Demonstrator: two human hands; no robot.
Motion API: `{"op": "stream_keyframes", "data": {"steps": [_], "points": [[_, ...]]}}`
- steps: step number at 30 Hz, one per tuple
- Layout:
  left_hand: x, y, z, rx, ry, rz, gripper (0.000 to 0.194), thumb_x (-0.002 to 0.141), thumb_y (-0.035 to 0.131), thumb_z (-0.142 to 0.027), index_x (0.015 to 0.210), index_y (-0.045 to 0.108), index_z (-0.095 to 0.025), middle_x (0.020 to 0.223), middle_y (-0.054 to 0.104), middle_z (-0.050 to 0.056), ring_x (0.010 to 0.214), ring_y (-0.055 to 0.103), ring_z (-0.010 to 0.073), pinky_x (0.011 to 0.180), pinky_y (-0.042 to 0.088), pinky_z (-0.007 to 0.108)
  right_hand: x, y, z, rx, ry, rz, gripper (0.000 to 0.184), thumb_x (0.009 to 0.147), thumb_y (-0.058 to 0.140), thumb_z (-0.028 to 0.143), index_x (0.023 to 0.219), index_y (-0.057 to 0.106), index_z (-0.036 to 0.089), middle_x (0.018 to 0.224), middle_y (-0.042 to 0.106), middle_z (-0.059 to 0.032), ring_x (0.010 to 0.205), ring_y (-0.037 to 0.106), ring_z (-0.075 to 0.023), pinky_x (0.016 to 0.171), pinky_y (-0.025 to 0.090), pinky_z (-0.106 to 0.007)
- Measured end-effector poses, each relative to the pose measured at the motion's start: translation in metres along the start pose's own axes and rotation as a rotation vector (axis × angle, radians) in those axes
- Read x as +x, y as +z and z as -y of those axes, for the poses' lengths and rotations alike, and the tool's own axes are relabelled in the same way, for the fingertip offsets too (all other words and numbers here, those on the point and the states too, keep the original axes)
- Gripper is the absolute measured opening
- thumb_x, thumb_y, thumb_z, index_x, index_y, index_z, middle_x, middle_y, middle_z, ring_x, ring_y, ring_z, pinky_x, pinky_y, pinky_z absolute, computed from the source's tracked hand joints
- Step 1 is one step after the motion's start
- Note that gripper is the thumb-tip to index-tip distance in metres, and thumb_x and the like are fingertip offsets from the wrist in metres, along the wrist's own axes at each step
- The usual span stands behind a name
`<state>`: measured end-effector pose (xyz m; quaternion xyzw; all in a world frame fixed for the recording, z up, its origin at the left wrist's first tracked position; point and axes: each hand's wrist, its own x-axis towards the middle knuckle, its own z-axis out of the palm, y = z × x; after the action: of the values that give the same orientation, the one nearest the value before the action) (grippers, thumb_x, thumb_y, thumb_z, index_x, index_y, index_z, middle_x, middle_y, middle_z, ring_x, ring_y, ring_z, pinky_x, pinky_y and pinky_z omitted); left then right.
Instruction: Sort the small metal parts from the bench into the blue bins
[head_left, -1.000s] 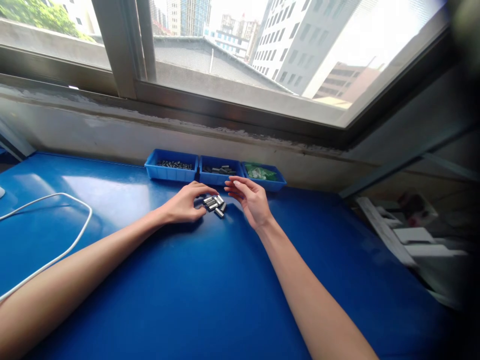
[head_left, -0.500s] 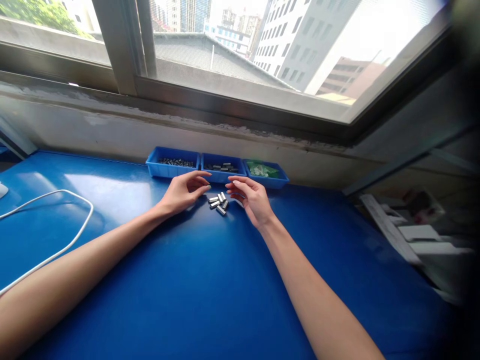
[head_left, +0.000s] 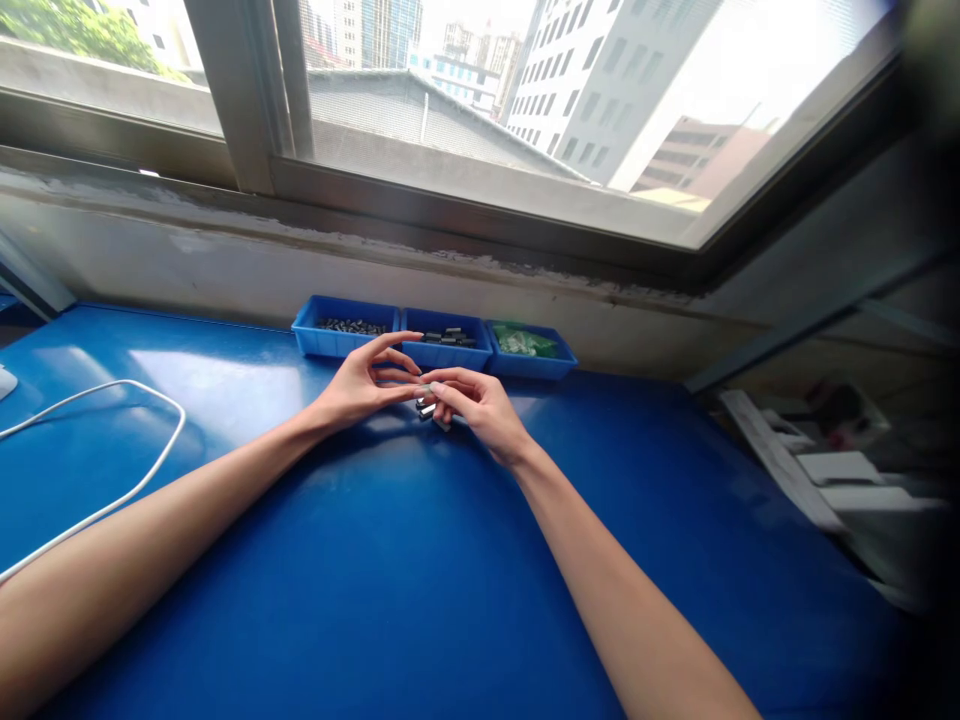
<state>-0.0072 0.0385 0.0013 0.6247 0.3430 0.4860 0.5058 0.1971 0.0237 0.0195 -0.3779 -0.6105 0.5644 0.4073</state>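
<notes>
My left hand [head_left: 358,387] has its index finger raised and stretched out, while its thumb and other fingertips meet those of my right hand [head_left: 486,408]. The right thumb and fingers are pinched together there. Whatever the fingertips hold between them is too small and too covered to make out. Just below, a small pile of short metal cylinders [head_left: 426,411], shiny with dark ends, lies on the blue table [head_left: 420,560]. The right fingers hide part of that pile.
Against the wall stand three blue bins: a left bin [head_left: 345,343] of small metal parts, a middle bin [head_left: 482,357] of dark cylinders and a right bin [head_left: 534,369] with a green-and-white plastic bag [head_left: 525,341]. A white cable [head_left: 169,455] loops at the left.
The left hand first drew back from the pile and rose. The right hand then moved left and closed its fingertips against the left hand's, above the cylinders.
</notes>
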Motion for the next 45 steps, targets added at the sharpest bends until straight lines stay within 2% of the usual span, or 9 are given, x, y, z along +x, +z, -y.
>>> {"op": "stream_keyframes", "data": {"steps": [7,11,14,18,23,28,33,38,45], "points": [[0.002,0.003,0.002,0.139,0.010,-0.023,0.050,0.085,0.070,-0.047,0.123,0.064,-0.016,0.103,0.072,0.010,0.093,0.072,0.0222,0.088,0.058,0.035,0.007,-0.012,-0.002,0.082,-0.015,-0.171,0.028,0.079,0.074,0.037,0.102,0.075,0.020,0.088,0.075,-0.0051,0.075,0.067,-0.0144,0.068,0.053,-0.026],[0.003,0.003,0.005,0.363,0.093,-0.015,0.034,0.087,0.066,-0.042,0.106,0.073,-0.015,0.106,0.074,0.010,0.094,0.070,0.0225,0.085,0.056,0.032,0.014,-0.022,-0.002,0.121,-0.083,-0.211,0.045,0.079,0.069,0.028,0.124,0.068,0.031,0.127,0.069,-0.0023,0.104,0.067,-0.0182,0.084,0.056,-0.030],[0.003,0.003,0.003,0.524,0.180,0.082,0.027,0.085,0.065,-0.035,0.103,0.076,-0.017,0.106,0.075,0.009,0.094,0.069,0.0221,0.083,0.054,0.030,0.016,-0.028,-0.007,0.083,-0.098,-0.231,0.060,0.077,0.066,0.023,0.134,0.059,0.037,0.142,0.060,-0.0002,0.115,0.064,-0.0193,0.090,0.056,-0.033],[0.003,0.004,0.000,0.579,0.254,0.172,0.023,0.085,0.060,-0.027,0.096,0.080,-0.020,0.103,0.076,0.007,0.099,0.069,0.0220,0.091,0.052,0.031,0.014,-0.031,-0.012,0.047,-0.083,-0.246,0.053,0.079,0.065,0.024,0.131,0.061,0.033,0.135,0.065,-0.0024,0.108,0.068,-0.0194,0.088,0.057,-0.033],[0.001,0.004,0.006,0.722,0.301,0.117,0.025,0.084,0.059,-0.023,0.096,0.081,-0.021,0.101,0.076,0.007,0.097,0.068,0.0221,0.093,0.051,0.033,0.010,-0.028,-0.009,0.006,-0.072,-0.217,0.044,0.080,0.067,0.027,0.124,0.065,0.030,0.126,0.069,-0.0040,0.101,0.070,-0.0190,0.082,0.057,-0.031],[0.001,0.004,0.015,0.837,0.303,0.035,0.024,0.084,0.066,-0.034,0.100,0.081,-0.022,0.102,0.077,0.008,0.099,0.067,0.0252,0.092,0.052,0.036,0.008,-0.024,-0.005,0.018,-0.051,-0.205,0.042,0.080,0.069,0.029,0.122,0.065,0.028,0.123,0.070,-0.0051,0.094,0.071,-0.0179,0.080,0.056,-0.031],[0.002,0.004,0.014,0.714,0.235,0.019,0.029,0.087,0.066,-0.035,0.110,0.076,-0.020,0.097,0.078,0.007,0.089,0.071,0.0228,0.087,0.054,0.034,0.007,-0.023,-0.004,0.026,-0.048,-0.194,0.040,0.080,0.070,0.028,0.119,0.066,0.026,0.115,0.073,-0.0048,0.089,0.071,-0.0173,0.079,0.055,-0.031],[0.001,0.003,0.005,0.268,0.041,-0.047,0.050,0.079,0.077,-0.043,0.121,0.067,-0.017,0.095,0.078,0.008,0.088,0.075,0.0237,0.082,0.059,0.032,0.005,-0.024,-0.003,0.000,-0.023,-0.153,0.035,0.083,0.070,0.033,0.115,0.067,0.022,0.089,0.075,-0.0034,0.068,0.066,-0.0132,0.067,0.053,-0.027],[0.000,0.002,0.003,0.038,0.049,-0.020,0.051,0.072,0.086,-0.038,0.113,0.068,-0.014,0.097,0.078,0.011,0.094,0.075,0.0262,0.088,0.060,0.035,0.002,-0.013,0.002,0.036,0.083,0.010,0.038,0.085,0.070,0.046,0.112,0.070,0.019,0.085,0.074,-0.0056,0.059,0.065,-0.0116,0.053,0.047,-0.022]]}}
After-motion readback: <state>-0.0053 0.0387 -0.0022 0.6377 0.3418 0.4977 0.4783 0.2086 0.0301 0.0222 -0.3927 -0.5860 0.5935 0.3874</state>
